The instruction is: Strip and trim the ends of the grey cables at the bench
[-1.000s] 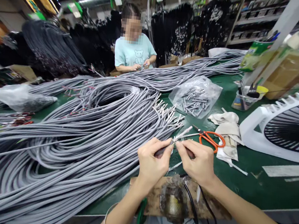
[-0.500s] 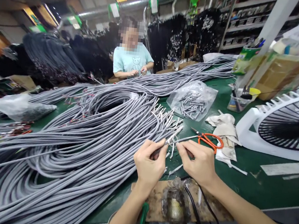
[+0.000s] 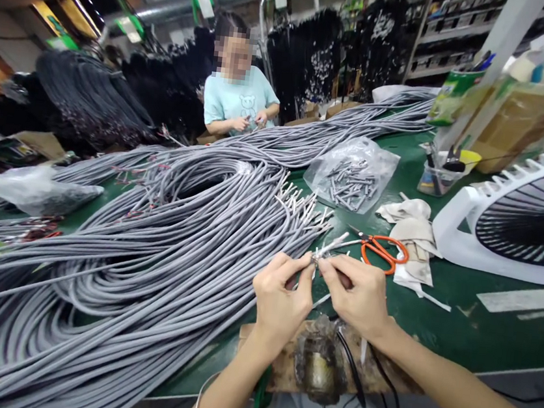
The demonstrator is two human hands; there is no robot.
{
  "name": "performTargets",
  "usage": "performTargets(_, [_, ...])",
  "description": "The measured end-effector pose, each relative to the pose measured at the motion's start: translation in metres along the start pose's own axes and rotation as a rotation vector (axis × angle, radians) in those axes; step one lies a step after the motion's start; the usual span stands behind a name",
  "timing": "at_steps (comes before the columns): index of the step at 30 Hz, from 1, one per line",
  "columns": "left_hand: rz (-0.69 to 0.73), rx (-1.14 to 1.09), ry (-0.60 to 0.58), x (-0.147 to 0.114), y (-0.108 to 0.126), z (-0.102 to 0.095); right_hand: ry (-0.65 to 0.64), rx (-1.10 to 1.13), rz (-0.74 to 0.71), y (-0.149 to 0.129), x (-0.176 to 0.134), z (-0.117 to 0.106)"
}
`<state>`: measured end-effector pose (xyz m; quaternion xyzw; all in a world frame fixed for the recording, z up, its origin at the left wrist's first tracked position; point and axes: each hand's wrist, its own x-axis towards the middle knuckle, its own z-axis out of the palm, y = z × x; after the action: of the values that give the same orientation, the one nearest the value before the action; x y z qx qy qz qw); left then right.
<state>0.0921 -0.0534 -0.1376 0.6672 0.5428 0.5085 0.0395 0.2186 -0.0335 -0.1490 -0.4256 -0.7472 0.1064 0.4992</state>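
Close together at the middle right, my left hand (image 3: 284, 294) and my right hand (image 3: 356, 295) are both closed in a pinch. Their fingertips meet at the end of a grey cable, where white strands (image 3: 333, 244) stick out just beyond. My fingers cover much of that end, so the exact grip is hard to make out. Left of my hands spreads a big bundle of grey cables (image 3: 183, 246), with whitish stripped ends (image 3: 301, 204) pointing at me. Orange-handled scissors (image 3: 384, 253) lie just beyond my right hand.
A clear bag of short grey pieces (image 3: 350, 180) lies beyond the scissors. Cloth gloves (image 3: 411, 230) and a white fan (image 3: 464, 242) are on the right. Below my hands, a dark-crusted metal device (image 3: 319, 366) sits on a wooden board (image 3: 282, 369). A person (image 3: 239, 99) works across the table.
My left hand has moved right and slightly down, closing the gap to my right hand, so their fingertips now meet. The camera view has shifted slightly.
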Motion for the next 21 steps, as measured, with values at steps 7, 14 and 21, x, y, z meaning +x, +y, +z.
performTargets(7, [-0.376, -0.118, -0.085, 0.015, -0.023, 0.001, 0.032, 0.069, -0.39, -0.01, -0.009, 0.003])
performTargets(14, [-0.437, -0.413, -0.103, 0.013, -0.013, -0.005, -0.074, -0.017, 0.039, 0.005, 0.003, 0.003])
performTargets(21, [-0.328, -0.314, -0.091, 0.009, -0.006, -0.004, -0.065, -0.005, 0.064, 0.0, 0.003, 0.007])
